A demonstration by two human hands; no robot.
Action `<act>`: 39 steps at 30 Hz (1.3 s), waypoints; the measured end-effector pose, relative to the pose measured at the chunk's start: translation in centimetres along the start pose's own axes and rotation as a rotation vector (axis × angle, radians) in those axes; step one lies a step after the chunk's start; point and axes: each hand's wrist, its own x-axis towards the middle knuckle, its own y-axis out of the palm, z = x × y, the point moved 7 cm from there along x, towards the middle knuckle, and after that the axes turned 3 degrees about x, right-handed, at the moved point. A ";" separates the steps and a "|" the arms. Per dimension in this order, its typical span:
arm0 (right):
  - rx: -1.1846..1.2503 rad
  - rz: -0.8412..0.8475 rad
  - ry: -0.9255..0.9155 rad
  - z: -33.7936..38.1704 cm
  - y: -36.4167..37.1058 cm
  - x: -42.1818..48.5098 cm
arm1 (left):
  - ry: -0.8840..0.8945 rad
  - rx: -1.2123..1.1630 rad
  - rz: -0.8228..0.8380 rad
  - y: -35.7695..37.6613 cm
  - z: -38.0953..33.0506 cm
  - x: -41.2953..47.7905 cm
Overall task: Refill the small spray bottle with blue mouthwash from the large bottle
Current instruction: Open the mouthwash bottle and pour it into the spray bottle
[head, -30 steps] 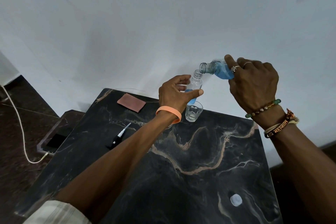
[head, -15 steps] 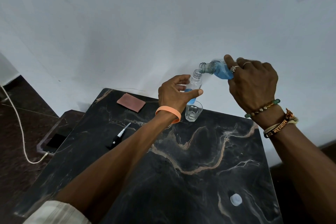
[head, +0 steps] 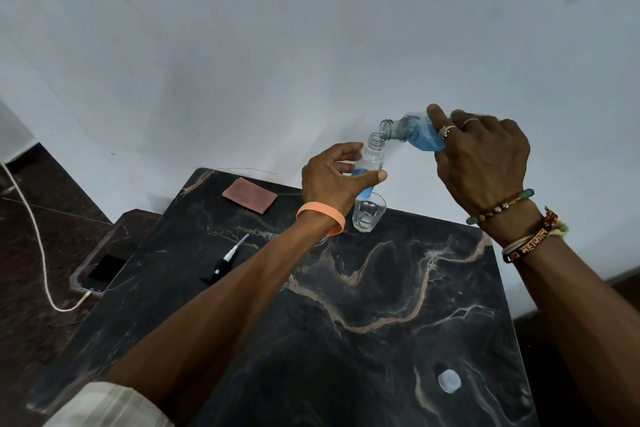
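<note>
small spray bottle (head: 371, 163) uncapped, clear (partly blue)

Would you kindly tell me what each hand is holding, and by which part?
The left hand grips the small spray bottle around its body, below the open neck; the right hand holds the tilted large bottle by its rear body.

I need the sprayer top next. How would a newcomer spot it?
On the black marble table, look left, nearer than the reddish pad. The spray pump lies flat there: black cap, thin white tube, unlike the upright glass.
</note>
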 end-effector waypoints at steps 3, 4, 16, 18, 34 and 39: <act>-0.005 0.001 -0.001 0.0 0.0 0.0 | -0.003 -0.001 0.004 0.1 0.1 0.0; -0.009 0.002 0.000 0.0 0.0 0.0 | -0.004 0.000 0.002 0.1 0.1 0.0; 0.001 0.002 -0.005 -0.1 0.2 0.0 | -0.009 0.009 -0.003 0.2 0.4 0.1; 0.003 -0.002 -0.007 0.0 0.2 0.0 | -0.010 0.008 -0.004 0.2 0.4 0.2; 0.005 0.006 0.007 -0.3 0.2 0.3 | -0.005 -0.006 -0.001 0.4 0.3 0.5; -0.005 0.013 0.006 -0.2 0.2 0.4 | 0.006 -0.015 -0.007 0.3 0.2 0.6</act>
